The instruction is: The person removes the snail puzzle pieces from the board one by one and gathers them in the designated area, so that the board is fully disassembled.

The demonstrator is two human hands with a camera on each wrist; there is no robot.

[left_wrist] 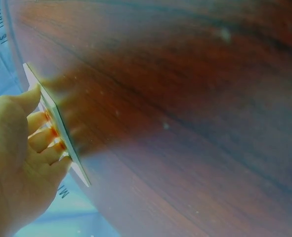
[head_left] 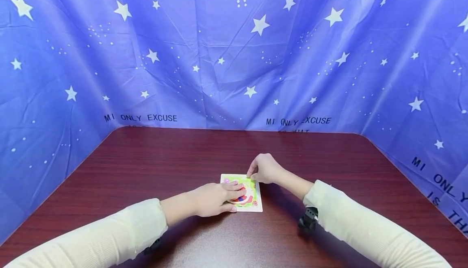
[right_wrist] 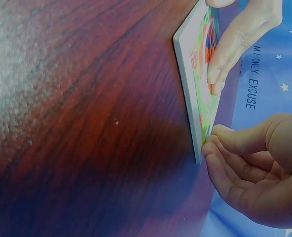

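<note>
A small square picture puzzle board (head_left: 260, 205) lies on the table, with a pale rim and a green, pink and red picture. My left hand (head_left: 213, 199) rests on its left half, fingers spread over the picture and thumb at the front edge. In the left wrist view this hand (left_wrist: 24, 153) and the board's edge (left_wrist: 64, 131) appear side-on. My right hand (head_left: 266, 168) is at the far right corner. The right wrist view shows the right thumb and forefinger (right_wrist: 211, 148) pinching at the green picture's corner; what lies between the tips is mostly hidden.
The dark red-brown wooden table (head_left: 153, 158) stretches around the board on all sides. A blue curtain (head_left: 219, 24) with white stars and printed words hangs behind it and along both sides. A black strap device (head_left: 308, 219) sits at the right wrist.
</note>
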